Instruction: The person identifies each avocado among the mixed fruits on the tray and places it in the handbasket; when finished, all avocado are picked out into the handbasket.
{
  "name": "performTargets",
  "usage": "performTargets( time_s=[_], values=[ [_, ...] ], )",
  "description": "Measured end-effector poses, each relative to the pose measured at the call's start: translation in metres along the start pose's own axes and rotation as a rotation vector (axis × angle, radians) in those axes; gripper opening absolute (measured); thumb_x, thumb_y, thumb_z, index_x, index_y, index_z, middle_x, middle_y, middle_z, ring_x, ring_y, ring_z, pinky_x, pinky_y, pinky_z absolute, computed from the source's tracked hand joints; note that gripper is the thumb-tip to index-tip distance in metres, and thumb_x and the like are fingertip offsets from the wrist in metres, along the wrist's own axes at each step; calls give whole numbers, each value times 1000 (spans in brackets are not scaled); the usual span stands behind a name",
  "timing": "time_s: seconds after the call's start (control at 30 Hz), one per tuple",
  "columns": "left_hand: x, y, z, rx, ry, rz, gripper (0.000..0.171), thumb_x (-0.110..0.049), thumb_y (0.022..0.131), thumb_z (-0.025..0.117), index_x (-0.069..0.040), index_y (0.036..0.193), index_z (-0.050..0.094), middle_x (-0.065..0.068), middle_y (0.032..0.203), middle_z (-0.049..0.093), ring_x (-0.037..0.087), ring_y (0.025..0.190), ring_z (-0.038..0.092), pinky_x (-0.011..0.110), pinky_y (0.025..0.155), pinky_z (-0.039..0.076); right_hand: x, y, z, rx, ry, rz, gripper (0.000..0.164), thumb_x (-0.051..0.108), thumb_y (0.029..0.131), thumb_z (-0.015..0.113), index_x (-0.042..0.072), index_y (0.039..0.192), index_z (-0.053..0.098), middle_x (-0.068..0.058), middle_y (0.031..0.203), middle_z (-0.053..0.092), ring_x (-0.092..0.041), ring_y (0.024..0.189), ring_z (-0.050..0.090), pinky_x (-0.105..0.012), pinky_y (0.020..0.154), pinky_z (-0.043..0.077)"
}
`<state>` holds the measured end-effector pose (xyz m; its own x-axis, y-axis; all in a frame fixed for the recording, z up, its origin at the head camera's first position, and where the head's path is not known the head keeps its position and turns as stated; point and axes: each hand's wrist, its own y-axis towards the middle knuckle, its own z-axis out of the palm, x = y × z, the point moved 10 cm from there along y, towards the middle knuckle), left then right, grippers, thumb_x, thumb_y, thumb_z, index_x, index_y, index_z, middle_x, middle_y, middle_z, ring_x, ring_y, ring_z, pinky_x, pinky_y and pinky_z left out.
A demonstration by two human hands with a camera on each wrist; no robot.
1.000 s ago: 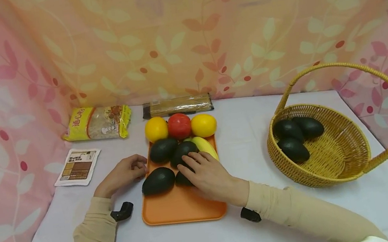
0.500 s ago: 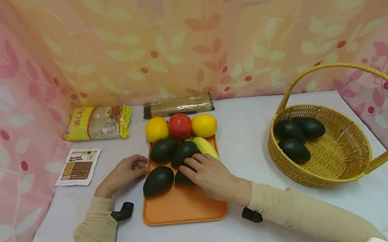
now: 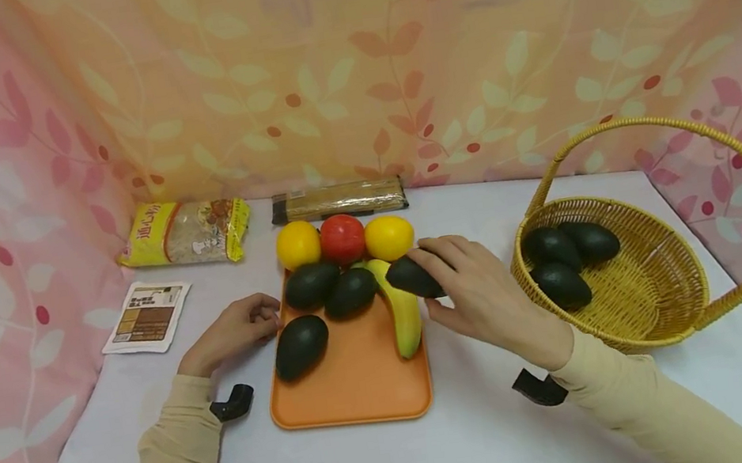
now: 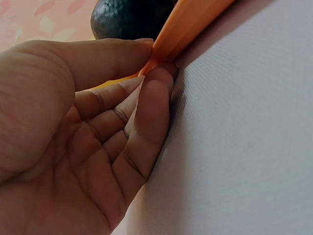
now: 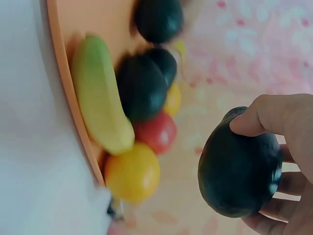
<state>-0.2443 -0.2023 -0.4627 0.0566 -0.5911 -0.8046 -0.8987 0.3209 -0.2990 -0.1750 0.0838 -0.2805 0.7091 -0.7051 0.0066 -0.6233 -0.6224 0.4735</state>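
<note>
My right hand [image 3: 485,298] holds a dark avocado [image 5: 239,166] up off the orange tray [image 3: 349,403], just past its right edge, thumb on one side and fingers round the other. A yellow banana [image 3: 403,315] lies along the tray's right side. Three more avocados rest on the tray, one at the left [image 3: 302,346] and two near the middle [image 3: 350,293]. At the tray's left rim my left hand [image 3: 235,333] pinches the edge between thumb and forefinger, as the left wrist view shows up close.
Two yellow fruits [image 3: 297,246] and a red one [image 3: 342,239] line the tray's far end. A wicker basket [image 3: 695,279] with a tall handle, three avocados inside, stands at the right. Packaged foods [image 3: 191,234] lie at the back left; a white-and-brown packet [image 3: 148,317] is nearer.
My right hand has lifted an avocado from the tray's middle and carried it rightward, uncovering the banana. The left avocado has turned slightly. My left hand stays at the rim.
</note>
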Motion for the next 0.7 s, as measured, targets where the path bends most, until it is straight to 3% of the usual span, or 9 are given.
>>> performTargets(
  time_s=[0.23, 0.37, 0.5, 0.7],
  values=[
    [0, -1, 0, -3, -4, -10, 38, -17, 94, 62, 1, 127, 54, 11, 94, 64, 18, 78, 58, 28, 69, 49, -55, -26, -43, -104, -10, 147, 60, 15, 73, 74, 3, 129, 57, -17, 123, 60, -35, 108, 57, -49, 93, 47],
    [-1, 0, 0, -2, 4, -2, 38, -18, 94, 62, 0, 127, 54, 10, 93, 63, 18, 78, 57, 28, 69, 49, -90, -50, -64, -121, -23, 268, 61, 12, 71, 73, 2, 129, 57, -21, 121, 59, -38, 106, 55, -53, 88, 47],
    [3, 2, -1, -1, 21, -9, 36, -17, 95, 61, -1, 126, 54, 9, 93, 63, 19, 79, 58, 29, 71, 49, -126, -78, -75, -72, -53, 426, 64, 10, 70, 77, 2, 130, 55, -24, 123, 56, -41, 107, 52, -60, 84, 46],
    [3, 2, 0, 7, 13, -15, 37, -17, 95, 61, 1, 126, 53, 10, 93, 63, 19, 80, 57, 28, 71, 49, -171, -123, -73, 54, -98, 607, 67, 15, 72, 76, 1, 133, 51, -30, 127, 51, -48, 108, 48, -66, 82, 42]
  ],
)
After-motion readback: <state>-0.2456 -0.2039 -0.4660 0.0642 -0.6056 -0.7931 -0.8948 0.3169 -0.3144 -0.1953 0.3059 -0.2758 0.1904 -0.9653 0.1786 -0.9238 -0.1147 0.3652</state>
